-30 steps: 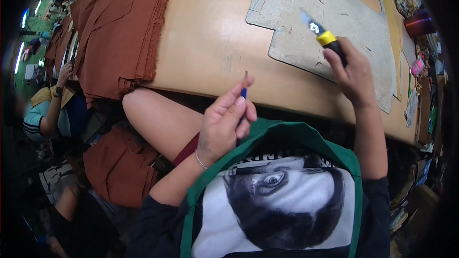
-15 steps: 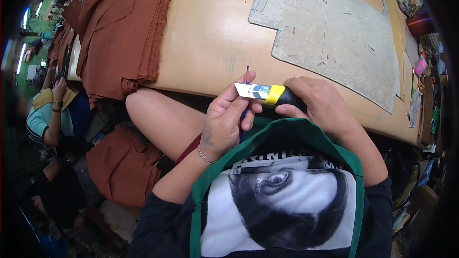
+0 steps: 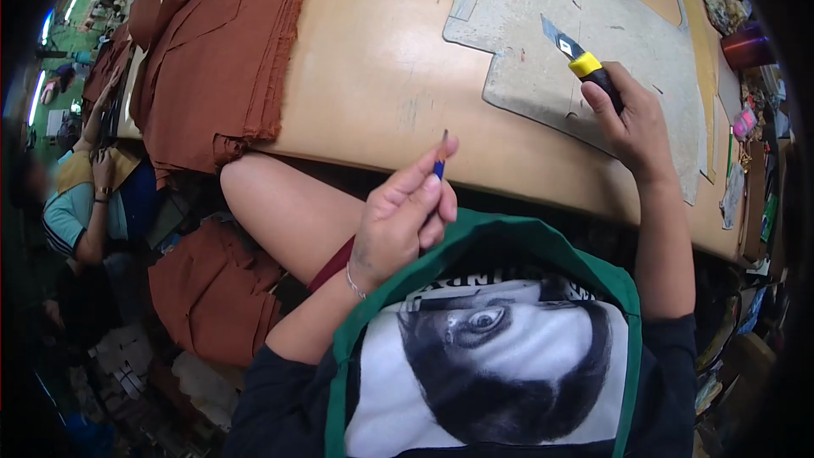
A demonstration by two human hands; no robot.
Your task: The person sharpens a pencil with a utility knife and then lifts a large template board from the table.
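Observation:
My left hand [image 3: 403, 212] is closed round a blue pencil [image 3: 438, 167], its bare tip pointing up past my fingertips, just off the table's near edge. Farther right, my right hand [image 3: 636, 123] grips a utility knife [image 3: 587, 66] with a black and yellow handle. Its blade is out and points up and left, over a grey flat pattern piece [image 3: 543, 76]. Small dark shavings lie on that piece. The knife and the pencil are well apart.
Rust-coloured fabric [image 3: 220, 59] is stacked on the table [image 3: 365, 59] at the left. More rust fabric [image 3: 212, 297] lies below it. A co-worker in a light blue shirt [image 3: 68, 216] is at the far left. Clutter lines the right edge, with a dark red cylinder [image 3: 742, 47].
Half a second ago the blade was at the pencil tip; my right hand has since swung it up and right, over the grey piece. My left hand has barely moved.

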